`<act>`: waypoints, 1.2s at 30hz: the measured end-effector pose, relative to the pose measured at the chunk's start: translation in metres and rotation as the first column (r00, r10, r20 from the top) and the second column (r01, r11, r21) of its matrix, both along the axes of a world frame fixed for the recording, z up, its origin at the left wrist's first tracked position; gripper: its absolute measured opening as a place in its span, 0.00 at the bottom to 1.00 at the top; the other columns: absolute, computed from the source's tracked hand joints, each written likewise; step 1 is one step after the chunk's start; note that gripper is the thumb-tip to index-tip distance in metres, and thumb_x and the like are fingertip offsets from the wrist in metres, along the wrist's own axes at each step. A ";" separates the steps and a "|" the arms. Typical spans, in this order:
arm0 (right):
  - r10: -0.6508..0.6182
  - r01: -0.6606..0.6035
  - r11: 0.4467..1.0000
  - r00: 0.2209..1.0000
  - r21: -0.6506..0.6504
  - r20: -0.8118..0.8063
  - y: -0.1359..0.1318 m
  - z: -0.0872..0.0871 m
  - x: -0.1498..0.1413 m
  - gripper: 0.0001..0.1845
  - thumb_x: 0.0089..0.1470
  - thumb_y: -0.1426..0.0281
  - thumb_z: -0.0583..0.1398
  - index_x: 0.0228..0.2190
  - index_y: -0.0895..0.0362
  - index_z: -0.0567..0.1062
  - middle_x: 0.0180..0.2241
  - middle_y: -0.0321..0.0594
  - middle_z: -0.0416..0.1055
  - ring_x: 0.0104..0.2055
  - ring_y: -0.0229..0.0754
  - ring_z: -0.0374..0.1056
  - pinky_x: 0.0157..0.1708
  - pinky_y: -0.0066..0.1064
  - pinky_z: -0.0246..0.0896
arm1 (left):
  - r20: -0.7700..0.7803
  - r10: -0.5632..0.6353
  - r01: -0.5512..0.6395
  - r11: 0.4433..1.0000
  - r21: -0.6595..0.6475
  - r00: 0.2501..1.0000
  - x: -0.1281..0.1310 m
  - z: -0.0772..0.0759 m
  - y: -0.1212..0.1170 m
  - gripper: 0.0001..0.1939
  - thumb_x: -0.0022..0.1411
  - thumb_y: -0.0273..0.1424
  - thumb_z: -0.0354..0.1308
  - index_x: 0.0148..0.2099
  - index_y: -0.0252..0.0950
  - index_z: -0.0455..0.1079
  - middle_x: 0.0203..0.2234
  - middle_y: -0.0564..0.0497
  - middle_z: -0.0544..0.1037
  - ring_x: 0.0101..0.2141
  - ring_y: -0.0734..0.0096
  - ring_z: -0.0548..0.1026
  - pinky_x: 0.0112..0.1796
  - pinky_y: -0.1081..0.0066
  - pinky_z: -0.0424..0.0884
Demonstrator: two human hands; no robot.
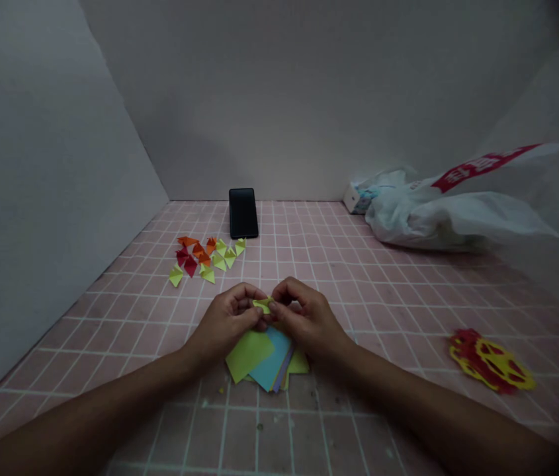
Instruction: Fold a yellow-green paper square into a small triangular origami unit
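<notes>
Between my two hands is a small folded piece of yellow paper (262, 305). My left hand (232, 317) pinches its left side with thumb and fingers. On its right side, my right hand (307, 317) is closed too, thumb against the paper. Part of the piece is hidden by the fingers. Just below my hands lies a fanned stack of coloured paper sheets (273, 360), with yellow, light blue and purple showing. Farther off to the left rest several small folded paper pieces (202, 254) in orange, red and yellow.
A black phone (243, 213) leans near the back wall. At the back right are a white plastic bag (428, 218) with red print and a small box (358, 197). Red and yellow cut-out shapes (492, 362) lie at the right on the pink checked tablecloth (398, 317).
</notes>
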State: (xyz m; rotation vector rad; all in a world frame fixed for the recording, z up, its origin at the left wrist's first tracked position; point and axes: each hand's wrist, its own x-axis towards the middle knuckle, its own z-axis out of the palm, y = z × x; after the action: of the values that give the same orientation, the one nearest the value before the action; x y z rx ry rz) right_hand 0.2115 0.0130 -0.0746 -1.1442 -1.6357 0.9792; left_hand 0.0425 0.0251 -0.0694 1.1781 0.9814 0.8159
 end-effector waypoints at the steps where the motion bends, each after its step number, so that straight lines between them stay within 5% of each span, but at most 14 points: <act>1: -0.003 0.002 1.000 1.000 -0.018 -0.016 0.000 -0.001 0.000 0.06 0.52 0.75 0.58 0.25 0.56 0.67 0.27 0.34 0.65 0.30 0.37 0.62 0.28 0.28 0.58 | 0.017 0.002 -0.002 1.000 0.012 1.000 0.000 0.000 0.000 0.14 0.51 0.30 0.64 0.40 0.35 0.67 0.22 0.56 0.76 0.24 0.75 0.75 0.30 0.74 0.68; 8: -0.057 0.053 0.997 0.996 -0.063 -0.071 -0.002 -0.002 -0.004 0.05 0.52 0.73 0.58 0.26 0.55 0.67 0.26 0.34 0.65 0.29 0.37 0.61 0.28 0.28 0.59 | 0.059 0.103 -0.108 0.989 0.103 0.993 0.002 -0.003 -0.002 0.14 0.51 0.29 0.64 0.39 0.38 0.63 0.26 0.57 0.73 0.28 0.73 0.76 0.33 0.72 0.71; 18: -0.079 0.078 0.996 0.997 -0.033 -0.022 -0.006 -0.001 -0.005 0.05 0.52 0.73 0.58 0.26 0.55 0.67 0.26 0.35 0.66 0.29 0.38 0.62 0.28 0.29 0.57 | -0.040 0.122 -0.113 0.977 0.181 0.992 0.000 -0.004 -0.001 0.08 0.53 0.30 0.64 0.35 0.35 0.71 0.28 0.53 0.76 0.31 0.70 0.76 0.35 0.71 0.71; 36: -0.046 0.046 0.999 0.999 0.006 0.004 -0.008 -0.002 -0.005 0.06 0.54 0.72 0.58 0.26 0.55 0.67 0.26 0.35 0.66 0.29 0.38 0.63 0.28 0.29 0.57 | -0.052 0.146 -0.141 0.986 0.083 0.988 0.000 -0.005 0.001 0.09 0.48 0.31 0.65 0.29 0.35 0.68 0.24 0.54 0.75 0.26 0.73 0.72 0.30 0.72 0.67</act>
State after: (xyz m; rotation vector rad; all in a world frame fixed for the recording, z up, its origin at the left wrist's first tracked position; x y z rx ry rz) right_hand 0.2069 0.0050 -0.0764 -1.1756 -1.6070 0.9429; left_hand 0.0430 0.0258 -0.0747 1.2145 1.0997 0.9471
